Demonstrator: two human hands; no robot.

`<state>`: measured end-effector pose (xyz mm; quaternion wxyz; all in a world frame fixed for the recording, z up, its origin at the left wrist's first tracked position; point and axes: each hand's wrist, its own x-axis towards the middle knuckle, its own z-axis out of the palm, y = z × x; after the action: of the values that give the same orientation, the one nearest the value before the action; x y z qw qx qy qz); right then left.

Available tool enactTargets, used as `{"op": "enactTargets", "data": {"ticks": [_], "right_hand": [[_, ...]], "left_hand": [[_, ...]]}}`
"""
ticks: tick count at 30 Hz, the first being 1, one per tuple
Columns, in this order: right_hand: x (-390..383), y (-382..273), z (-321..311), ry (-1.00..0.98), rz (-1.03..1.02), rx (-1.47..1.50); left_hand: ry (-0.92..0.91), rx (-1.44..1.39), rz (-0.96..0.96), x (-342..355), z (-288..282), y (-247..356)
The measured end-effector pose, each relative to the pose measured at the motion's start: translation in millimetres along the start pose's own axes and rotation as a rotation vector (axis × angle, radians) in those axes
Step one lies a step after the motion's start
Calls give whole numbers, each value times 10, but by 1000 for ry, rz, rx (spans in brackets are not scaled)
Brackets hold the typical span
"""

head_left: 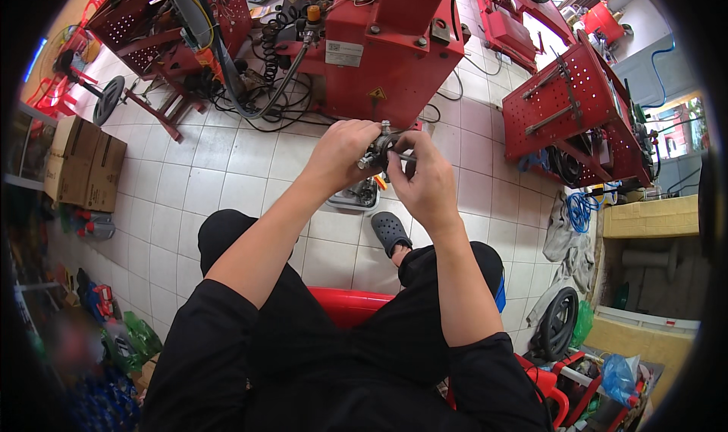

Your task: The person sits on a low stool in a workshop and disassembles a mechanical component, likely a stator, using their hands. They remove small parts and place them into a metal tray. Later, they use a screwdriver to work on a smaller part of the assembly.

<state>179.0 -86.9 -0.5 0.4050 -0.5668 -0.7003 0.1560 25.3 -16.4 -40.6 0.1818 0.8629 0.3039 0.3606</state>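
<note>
My left hand (343,153) is wrapped around a small silver and black metal part (385,145) that looks like a carburetor, held up in front of my knees. From the other side, the fingers of my right hand (425,175) pinch its dark round end. A short grey rod-like piece (406,157) shows between the right fingers; whether it belongs to the part cannot be told. Below both hands, a light grey tray (353,204) with metal pieces rests on the floor, partly covered by the left hand.
A red machine base (394,75) stands ahead, with black cables and hoses around its left side. To the right is a red perforated panel stand (561,113). Cardboard boxes (85,165) sit at the left. A red seat (349,304) shows between my legs; a tyre (560,323) leans lower right.
</note>
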Motion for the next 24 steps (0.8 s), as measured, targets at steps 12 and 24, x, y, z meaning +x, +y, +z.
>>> {"op": "enactTargets", "data": {"ticks": [12, 24], "right_hand": [[-4, -36, -44, -52, -5, -120], [4, -4, -56, -37, -48, -110]], "left_hand": [[-40, 1, -27, -7, -6, 11], [-58, 0, -27, -14, -6, 11]]}}
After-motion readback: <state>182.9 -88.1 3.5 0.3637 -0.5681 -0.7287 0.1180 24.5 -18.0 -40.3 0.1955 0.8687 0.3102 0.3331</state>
